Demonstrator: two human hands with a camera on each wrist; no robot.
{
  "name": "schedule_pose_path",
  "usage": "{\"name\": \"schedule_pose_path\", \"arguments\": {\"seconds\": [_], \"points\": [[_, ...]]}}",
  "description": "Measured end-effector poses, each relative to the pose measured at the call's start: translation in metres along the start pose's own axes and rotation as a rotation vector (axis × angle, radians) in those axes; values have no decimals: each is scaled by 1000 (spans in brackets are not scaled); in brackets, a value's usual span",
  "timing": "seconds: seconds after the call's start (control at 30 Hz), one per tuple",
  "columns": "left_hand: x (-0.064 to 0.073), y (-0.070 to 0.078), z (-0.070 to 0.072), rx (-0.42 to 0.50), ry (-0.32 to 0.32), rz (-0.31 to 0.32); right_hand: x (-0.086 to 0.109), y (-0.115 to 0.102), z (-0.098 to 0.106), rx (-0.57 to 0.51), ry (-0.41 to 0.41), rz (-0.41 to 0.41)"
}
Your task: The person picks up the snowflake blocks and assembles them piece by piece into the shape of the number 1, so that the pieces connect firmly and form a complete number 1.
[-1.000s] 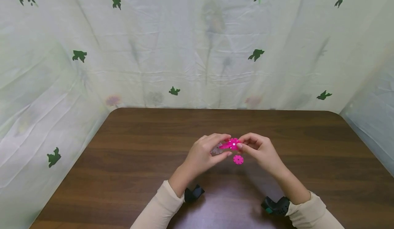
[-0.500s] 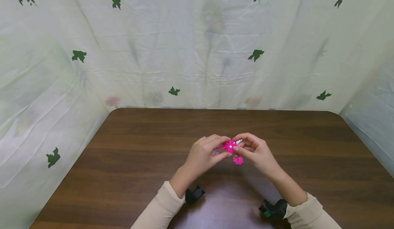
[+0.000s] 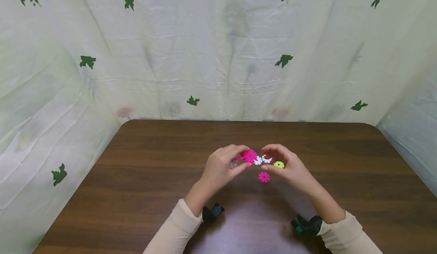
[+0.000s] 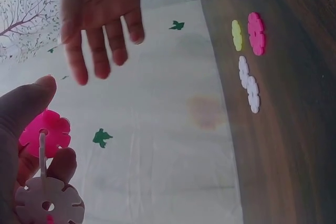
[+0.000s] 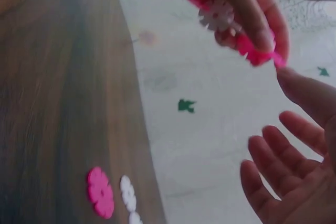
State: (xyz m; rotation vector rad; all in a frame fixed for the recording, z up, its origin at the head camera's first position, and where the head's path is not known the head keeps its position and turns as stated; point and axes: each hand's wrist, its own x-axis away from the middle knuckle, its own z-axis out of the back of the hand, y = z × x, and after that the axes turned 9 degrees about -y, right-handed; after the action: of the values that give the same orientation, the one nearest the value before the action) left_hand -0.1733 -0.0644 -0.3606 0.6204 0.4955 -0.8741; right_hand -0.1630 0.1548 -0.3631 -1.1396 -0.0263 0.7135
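Observation:
My left hand (image 3: 222, 166) pinches a chain of interlocking notched plastic discs between thumb and fingers. A pink disc (image 4: 48, 132) stands at its fingertips, joined by an edge-on piece to a white disc (image 4: 50, 203) lower down. Another bit of pink shows behind that white one in the right wrist view. Facing it, my right hand (image 3: 290, 167) has its fingers spread and relaxed; its thumb (image 5: 304, 90) overlaps the pink edge in the right wrist view. Below the hands, a loose pink disc (image 3: 264, 177) lies on the table.
On the brown wooden table (image 3: 164, 193) lie two white discs (image 4: 249, 84) side by side and a yellow-green disc (image 3: 279, 164) near my right hand. A pale curtain (image 3: 218, 57) with green bird prints hangs behind the far edge.
My right hand has come away from the chain, its fingers opening. My left hand has drawn slightly left with the chain, and the white and yellow-green discs on the table now show.

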Motion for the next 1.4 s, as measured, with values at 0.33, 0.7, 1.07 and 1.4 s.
{"name": "schedule_pose_path", "arguments": {"seconds": [0.33, 0.7, 1.07, 1.4], "points": [[-1, -3, 5, -7, 17, 18, 1, 43, 5, 67, -164, -121], [-1, -4, 7, 0, 27, 24, 6, 75, -1, 118, -254, -167], [-1, -4, 8, -9, 24, 26, 7, 82, -7, 219, -267, -155], [-1, -4, 7, -5, 30, 19, 5, 77, -5, 194, -288, -139]]}}
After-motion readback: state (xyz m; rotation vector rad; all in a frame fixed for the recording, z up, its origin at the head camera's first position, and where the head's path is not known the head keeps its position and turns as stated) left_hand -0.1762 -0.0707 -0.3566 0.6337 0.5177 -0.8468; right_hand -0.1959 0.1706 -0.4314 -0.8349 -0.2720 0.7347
